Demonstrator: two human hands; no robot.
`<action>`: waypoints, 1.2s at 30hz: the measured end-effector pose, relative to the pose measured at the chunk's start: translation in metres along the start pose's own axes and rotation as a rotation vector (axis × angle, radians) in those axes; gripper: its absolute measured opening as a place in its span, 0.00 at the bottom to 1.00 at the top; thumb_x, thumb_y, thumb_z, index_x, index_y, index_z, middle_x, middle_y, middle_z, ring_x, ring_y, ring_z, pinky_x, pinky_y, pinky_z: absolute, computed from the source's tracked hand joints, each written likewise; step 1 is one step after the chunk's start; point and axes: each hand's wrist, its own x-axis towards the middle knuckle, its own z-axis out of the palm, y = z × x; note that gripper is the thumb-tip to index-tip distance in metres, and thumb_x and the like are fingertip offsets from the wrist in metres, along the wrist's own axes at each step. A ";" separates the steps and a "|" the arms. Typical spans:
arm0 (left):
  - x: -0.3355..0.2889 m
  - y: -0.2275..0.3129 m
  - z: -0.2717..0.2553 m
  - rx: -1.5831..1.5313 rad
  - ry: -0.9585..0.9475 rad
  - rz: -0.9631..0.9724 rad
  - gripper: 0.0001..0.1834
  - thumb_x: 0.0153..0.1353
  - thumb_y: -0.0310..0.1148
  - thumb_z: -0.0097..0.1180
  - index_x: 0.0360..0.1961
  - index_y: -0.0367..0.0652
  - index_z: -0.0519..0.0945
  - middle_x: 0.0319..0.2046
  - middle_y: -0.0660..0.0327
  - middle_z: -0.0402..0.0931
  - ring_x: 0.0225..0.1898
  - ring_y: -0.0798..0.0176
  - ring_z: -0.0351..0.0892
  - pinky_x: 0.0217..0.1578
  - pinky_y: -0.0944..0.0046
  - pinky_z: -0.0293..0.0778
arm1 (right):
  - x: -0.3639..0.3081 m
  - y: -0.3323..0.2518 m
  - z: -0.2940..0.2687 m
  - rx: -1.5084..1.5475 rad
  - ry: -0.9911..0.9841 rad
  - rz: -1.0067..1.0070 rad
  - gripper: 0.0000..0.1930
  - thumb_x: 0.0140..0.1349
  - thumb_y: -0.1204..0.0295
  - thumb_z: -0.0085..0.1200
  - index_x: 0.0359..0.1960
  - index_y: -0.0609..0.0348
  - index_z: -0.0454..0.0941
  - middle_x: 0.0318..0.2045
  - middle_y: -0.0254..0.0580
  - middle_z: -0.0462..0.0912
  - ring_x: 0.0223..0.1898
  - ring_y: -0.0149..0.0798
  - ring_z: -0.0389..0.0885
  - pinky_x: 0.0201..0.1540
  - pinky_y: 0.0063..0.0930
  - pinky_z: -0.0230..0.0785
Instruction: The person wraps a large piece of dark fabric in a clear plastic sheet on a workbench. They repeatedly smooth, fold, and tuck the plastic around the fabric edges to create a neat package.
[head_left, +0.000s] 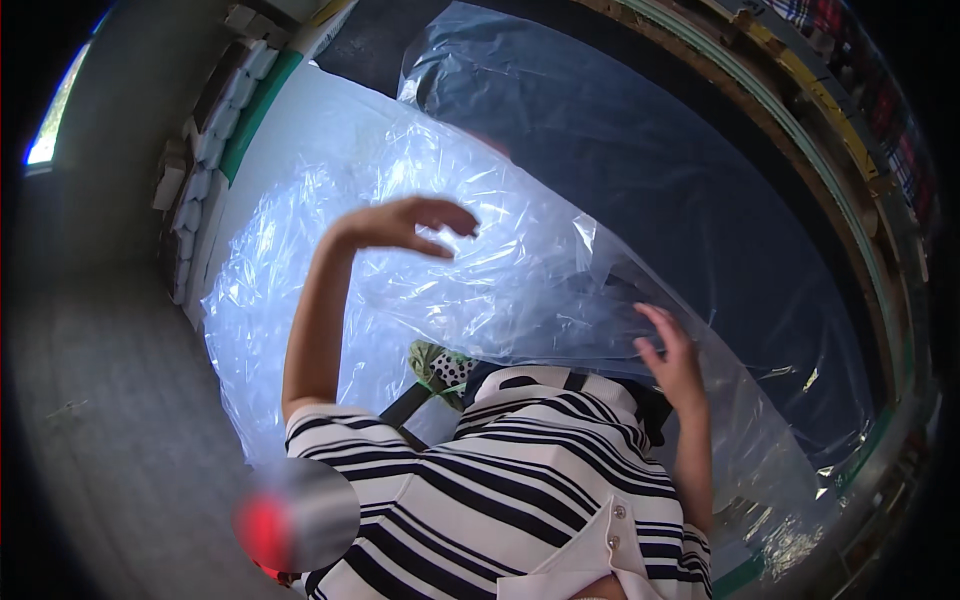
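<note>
A crumpled heap of clear plastic film [290,260] spreads over the left and middle of the work surface. Over it hovers my left hand [408,226], fingers curved, thumb apart, nothing in its grasp. My right hand [674,355] is raised near the slanting edge of the film, its fingers spread and holding nothing. Whether either hand touches the film is hard to tell. Beyond that edge lies a dark, smooth surface [690,200] with a sheen like thin plastic.
Several white packets [222,115] are stacked along the far left edge beside a green strip [262,112]. A long rail [790,125] curves round the far right, with plaid cloth [885,90] behind it. Close to my body sits a green and dotted cloth item [440,368].
</note>
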 end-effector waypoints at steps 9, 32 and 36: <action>-0.044 -0.040 0.017 -0.378 0.228 -0.130 0.10 0.58 0.35 0.54 0.32 0.37 0.76 0.33 0.61 0.77 0.39 0.68 0.75 0.41 0.69 0.70 | 0.015 0.004 0.013 -0.106 -0.086 -0.017 0.12 0.50 0.71 0.58 0.36 0.59 0.73 0.30 0.40 0.76 0.36 0.42 0.75 0.46 0.34 0.64; 0.152 0.007 -0.171 0.566 1.109 0.187 0.13 0.46 0.37 0.60 0.31 0.42 0.78 0.28 0.58 0.78 0.33 0.57 0.78 0.34 0.62 0.72 | 0.201 -0.086 -0.110 -0.311 0.128 -0.182 0.17 0.51 0.65 0.57 0.43 0.55 0.71 0.39 0.38 0.75 0.43 0.42 0.75 0.42 0.33 0.68; 0.138 0.006 -0.180 0.029 0.949 0.294 0.10 0.49 0.29 0.59 0.34 0.37 0.76 0.26 0.60 0.77 0.31 0.68 0.77 0.33 0.69 0.72 | 0.289 -0.103 -0.083 -0.214 0.072 -0.371 0.26 0.55 0.59 0.54 0.52 0.59 0.67 0.52 0.46 0.69 0.53 0.44 0.68 0.53 0.32 0.61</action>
